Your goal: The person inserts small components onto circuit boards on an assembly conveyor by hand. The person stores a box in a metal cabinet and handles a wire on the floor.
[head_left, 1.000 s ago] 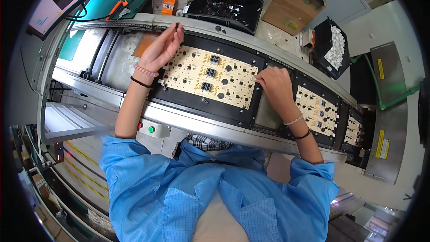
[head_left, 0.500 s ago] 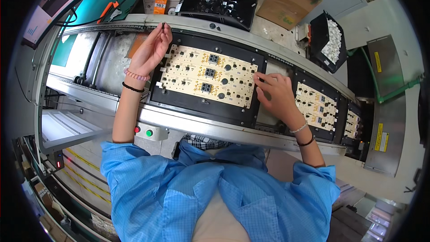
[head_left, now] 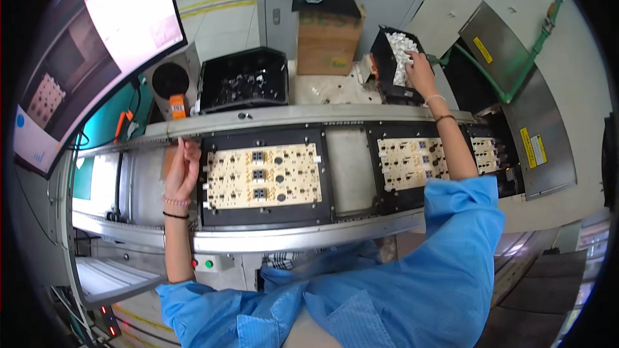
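A beige circuit board panel (head_left: 300, 183) with black digit displays and many small parts lies in a black carrier frame (head_left: 264, 220) on the conveyor. Beside its left edge is my left hand (head_left: 180, 177), palm turned inward, fingertips pinched together; whatever they hold is too small to make out. My right hand (head_left: 422, 76) reaches far right over a black bin. Its thumb and fingers, slightly apart, touch the heap of small white parts (head_left: 400, 48) inside. Whether a part sits between them is not visible.
A second board panel (head_left: 403, 162) lies under my right forearm, with another (head_left: 483, 153) farther right. Behind the metal rail (head_left: 303, 115) stand a black bin (head_left: 213, 84) of dark parts and a cardboard box (head_left: 325, 42). A monitor (head_left: 97, 45) overhangs the left.
My right hand has left the near board panel's right edge and moved to the bin of white parts. My left hand remains beside the panel's left side. The whole view has shifted.
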`<action>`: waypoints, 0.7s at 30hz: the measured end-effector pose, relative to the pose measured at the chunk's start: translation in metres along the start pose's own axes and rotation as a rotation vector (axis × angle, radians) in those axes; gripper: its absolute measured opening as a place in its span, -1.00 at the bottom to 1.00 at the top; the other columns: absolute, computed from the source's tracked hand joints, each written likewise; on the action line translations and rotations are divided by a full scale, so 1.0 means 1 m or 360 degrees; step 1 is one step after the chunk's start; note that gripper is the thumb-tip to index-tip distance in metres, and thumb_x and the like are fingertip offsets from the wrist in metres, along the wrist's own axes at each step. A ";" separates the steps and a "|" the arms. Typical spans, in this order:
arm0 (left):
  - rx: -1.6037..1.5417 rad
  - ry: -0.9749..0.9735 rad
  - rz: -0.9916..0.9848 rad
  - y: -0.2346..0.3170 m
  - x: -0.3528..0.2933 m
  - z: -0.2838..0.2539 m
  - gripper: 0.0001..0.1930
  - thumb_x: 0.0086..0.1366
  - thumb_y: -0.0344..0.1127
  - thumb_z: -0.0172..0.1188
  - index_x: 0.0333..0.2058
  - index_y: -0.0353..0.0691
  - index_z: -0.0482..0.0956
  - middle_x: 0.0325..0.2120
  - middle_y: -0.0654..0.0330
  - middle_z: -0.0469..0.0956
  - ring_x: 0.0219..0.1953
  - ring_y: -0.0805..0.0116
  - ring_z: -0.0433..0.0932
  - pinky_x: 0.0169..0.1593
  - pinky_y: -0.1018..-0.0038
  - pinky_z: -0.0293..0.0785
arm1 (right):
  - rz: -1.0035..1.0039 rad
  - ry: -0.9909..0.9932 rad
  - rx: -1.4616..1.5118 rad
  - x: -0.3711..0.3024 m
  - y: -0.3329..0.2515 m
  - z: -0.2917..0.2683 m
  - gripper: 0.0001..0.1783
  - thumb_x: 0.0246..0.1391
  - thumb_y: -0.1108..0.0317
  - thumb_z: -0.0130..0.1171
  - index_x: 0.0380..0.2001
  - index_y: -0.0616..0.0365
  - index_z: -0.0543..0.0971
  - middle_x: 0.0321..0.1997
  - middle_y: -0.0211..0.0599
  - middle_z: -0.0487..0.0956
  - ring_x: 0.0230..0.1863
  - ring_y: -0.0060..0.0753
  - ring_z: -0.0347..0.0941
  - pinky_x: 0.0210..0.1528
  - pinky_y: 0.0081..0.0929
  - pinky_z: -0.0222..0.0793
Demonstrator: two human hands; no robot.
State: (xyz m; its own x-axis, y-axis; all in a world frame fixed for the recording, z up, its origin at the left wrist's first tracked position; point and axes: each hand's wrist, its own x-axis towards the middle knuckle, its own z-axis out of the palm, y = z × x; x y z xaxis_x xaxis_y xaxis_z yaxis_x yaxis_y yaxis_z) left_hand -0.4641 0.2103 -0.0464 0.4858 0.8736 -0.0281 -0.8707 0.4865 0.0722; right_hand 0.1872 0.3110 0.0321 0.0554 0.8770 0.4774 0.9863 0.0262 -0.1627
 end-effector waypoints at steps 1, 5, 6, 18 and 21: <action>0.0003 0.0012 0.0011 0.000 -0.002 0.000 -0.75 0.45 -0.25 -0.03 -0.15 -0.37 0.39 -0.33 0.24 0.39 -0.32 0.52 0.41 -0.23 0.73 0.53 | -0.0003 0.0027 0.0005 0.004 0.013 0.014 -0.55 0.08 0.31 0.16 0.07 0.06 0.43 -0.03 -0.06 0.46 -0.04 0.05 0.42 -0.03 -0.15 0.40; -0.0163 0.0132 0.0090 0.004 -0.005 0.003 -0.77 0.45 -0.26 -0.03 -0.13 -0.34 0.39 -0.30 0.23 0.38 -0.29 0.50 0.42 -0.20 0.71 0.54 | -0.0131 0.0044 -0.0331 0.019 0.029 0.048 -0.40 0.08 0.14 0.21 0.17 0.10 0.36 0.04 0.05 0.39 0.02 0.19 0.34 0.06 -0.05 0.37; -0.0154 0.0122 0.0095 0.006 -0.004 0.002 -0.77 0.45 -0.26 -0.03 -0.13 -0.34 0.39 -0.30 0.23 0.38 -0.29 0.50 0.42 -0.20 0.71 0.54 | -0.0075 0.0104 -0.0256 0.022 0.023 0.055 -0.43 0.09 0.16 0.20 0.15 0.09 0.37 0.00 0.03 0.39 0.01 0.15 0.35 0.02 -0.08 0.40; 0.0416 0.0386 0.0440 0.019 -0.012 -0.020 -0.72 0.44 -0.35 -0.01 0.07 -0.26 0.43 -0.27 0.27 0.44 -0.17 0.48 0.45 -0.12 0.69 0.52 | -0.0104 0.0211 -0.0252 0.032 0.046 0.089 -0.69 0.26 0.18 -0.06 -0.03 0.09 0.38 0.01 -0.04 0.41 -0.14 0.15 0.49 -0.16 -0.05 0.45; -0.0120 0.0158 0.0223 -0.002 0.009 0.005 -0.85 0.43 -0.30 0.04 -0.10 -0.17 0.48 -0.34 0.38 0.40 -0.34 0.66 0.32 -0.32 0.74 0.35 | 0.0113 0.0062 -0.0095 0.042 0.044 0.087 -0.63 0.31 0.16 -0.16 0.01 0.17 0.40 -0.06 0.07 0.49 -0.06 0.20 0.45 -0.06 -0.05 0.37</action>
State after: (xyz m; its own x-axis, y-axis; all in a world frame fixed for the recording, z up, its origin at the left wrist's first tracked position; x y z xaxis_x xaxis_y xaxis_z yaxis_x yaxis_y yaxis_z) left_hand -0.4572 0.2171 -0.0423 0.3527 0.9278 -0.1216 -0.9344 0.3562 0.0075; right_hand 0.2193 0.3909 -0.0299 0.1305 0.8562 0.5000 0.9871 -0.0650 -0.1463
